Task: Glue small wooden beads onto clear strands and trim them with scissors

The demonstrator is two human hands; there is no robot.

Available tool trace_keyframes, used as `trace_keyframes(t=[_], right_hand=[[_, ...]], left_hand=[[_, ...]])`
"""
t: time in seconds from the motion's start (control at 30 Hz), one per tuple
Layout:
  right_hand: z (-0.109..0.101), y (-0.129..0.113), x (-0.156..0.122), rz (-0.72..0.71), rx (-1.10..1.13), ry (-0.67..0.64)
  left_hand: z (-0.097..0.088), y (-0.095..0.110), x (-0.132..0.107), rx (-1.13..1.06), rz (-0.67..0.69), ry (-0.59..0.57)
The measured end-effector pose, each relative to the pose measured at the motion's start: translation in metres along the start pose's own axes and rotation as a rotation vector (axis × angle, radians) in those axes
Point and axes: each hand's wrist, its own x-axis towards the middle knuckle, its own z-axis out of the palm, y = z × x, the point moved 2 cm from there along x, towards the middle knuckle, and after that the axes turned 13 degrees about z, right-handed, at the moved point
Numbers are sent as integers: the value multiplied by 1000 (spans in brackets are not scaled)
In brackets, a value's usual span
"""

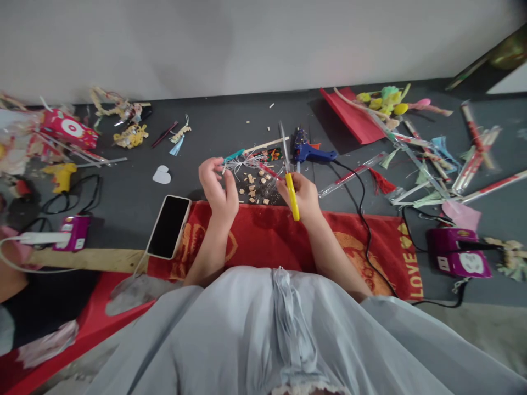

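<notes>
My right hand (303,198) grips a pair of scissors (292,195) with yellow handles, the blades pointing away from me. My left hand (217,185) has its thumb and index finger curled towards each other, with a tiny pale bit at their tips that is too small to name. Close to those fingertips lies a tuft of white threads (242,162). Just beyond it are a teal tool (234,156) and a thin wooden stick (265,144). Between my hands, several small wooden pieces (252,192) are scattered on the dark table.
A blue glue gun (310,152) lies beyond my right hand, its black cord running towards me. A red towel (272,230) covers the table's front edge. A phone (169,226) lies left, near a white paper heart (162,175). Wrapped sticks (473,159) and tassels crowd the right.
</notes>
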Motion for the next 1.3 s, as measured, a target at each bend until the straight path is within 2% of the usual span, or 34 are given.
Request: trace_keyframes(t=[0.03,0.1,0.17,0.27,0.43,0.67,1.0,1.3], right_hand=[[-1,-2,-1,-1,-56,18],[-1,-7,-4,-4,-171,45],[-1,-11,-6,-25,-256,48],[1,-13,-9,-90,-315,31],[4,-11,-12,-194,-345,-11],[3,-11,-13,-233,-355,-56],[1,-14,-15,-254,-367,-70],[3,-14,-15,-216,-452,-60]], left_hand=[[-2,3,2,61,96,-12],[-2,7,5,135,203,-81],[0,9,6,162,205,-181],[3,9,5,184,150,-255],[4,5,4,172,111,-288],[3,3,6,133,190,-300],[1,-1,8,157,312,-384],[1,-5,8,146,238,-412]])
